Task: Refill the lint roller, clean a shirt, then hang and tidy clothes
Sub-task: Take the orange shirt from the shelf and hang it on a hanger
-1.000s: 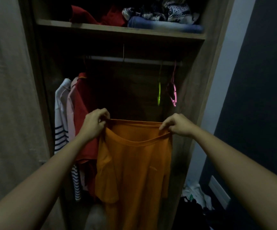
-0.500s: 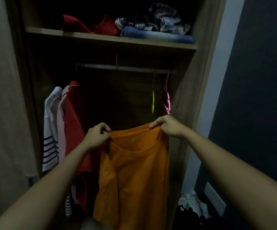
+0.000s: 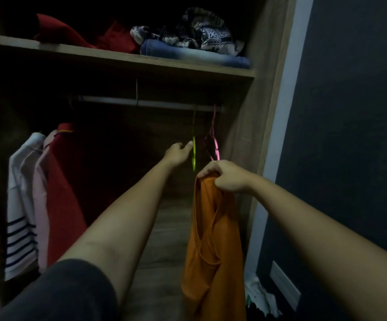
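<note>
Shirt: our right hand (image 3: 226,177) clutches the orange shirt (image 3: 211,239) by its collar, below the rail.
Left hand (image 3: 178,154): loose fingers reach the green hanger (image 3: 194,156).
Remaining: we judge hanging not yet done.

- The orange shirt (image 3: 213,239) hangs limp and bunched, its top edge gripped in the right hand (image 3: 227,176), at the wardrobe's right side just below the hangers.
- The lime-green hanger (image 3: 194,154) hangs edge-on from the rail (image 3: 146,103) near its right end; the left hand (image 3: 178,154) reaches it, fingertips seemingly touching, though the dim light leaves that unsure.
- The pink hanger (image 3: 215,144) hangs just right of the green one, on the same rail.
</note>
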`<state>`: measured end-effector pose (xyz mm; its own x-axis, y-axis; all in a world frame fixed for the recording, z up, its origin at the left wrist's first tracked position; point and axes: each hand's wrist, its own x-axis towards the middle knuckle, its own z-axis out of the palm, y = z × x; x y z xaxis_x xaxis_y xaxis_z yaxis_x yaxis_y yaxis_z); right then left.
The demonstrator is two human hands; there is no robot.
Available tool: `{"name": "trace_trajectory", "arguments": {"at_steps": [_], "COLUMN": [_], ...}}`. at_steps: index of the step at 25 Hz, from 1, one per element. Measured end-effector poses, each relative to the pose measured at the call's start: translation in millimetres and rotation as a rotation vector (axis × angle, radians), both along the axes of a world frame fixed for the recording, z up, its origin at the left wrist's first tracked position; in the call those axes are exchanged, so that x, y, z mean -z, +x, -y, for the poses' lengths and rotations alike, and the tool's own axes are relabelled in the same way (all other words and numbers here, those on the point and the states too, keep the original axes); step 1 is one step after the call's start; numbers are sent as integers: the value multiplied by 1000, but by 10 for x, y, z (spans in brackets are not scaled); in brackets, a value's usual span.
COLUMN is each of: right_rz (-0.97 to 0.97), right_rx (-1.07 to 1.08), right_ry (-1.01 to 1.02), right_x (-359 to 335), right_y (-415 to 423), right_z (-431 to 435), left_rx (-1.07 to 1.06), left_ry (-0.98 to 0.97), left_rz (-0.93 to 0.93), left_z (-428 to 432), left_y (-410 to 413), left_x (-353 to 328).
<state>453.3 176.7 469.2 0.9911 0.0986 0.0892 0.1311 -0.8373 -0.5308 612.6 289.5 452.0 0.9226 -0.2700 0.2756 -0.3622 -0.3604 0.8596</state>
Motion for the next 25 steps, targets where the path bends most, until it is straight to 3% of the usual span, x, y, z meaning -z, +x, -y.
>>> {"name": "trace_trajectory", "arguments": {"at_steps": [4,13,25], "right_rz": [34,64,75], "right_rx": [28,68,89], "right_ry": [-9,2,26], "right_x": [-107,-132,-22], "right_y": [-9,15,52], "right_z": [133,306,74], "left_rx": [-3,-51,-322], "left_ry": [-52,-172,165], "left_rz": [-93,-41,195], "left_z": [344,482,-103], "left_y": [117,297,30], "left_x": [-149,-386,-380]}}
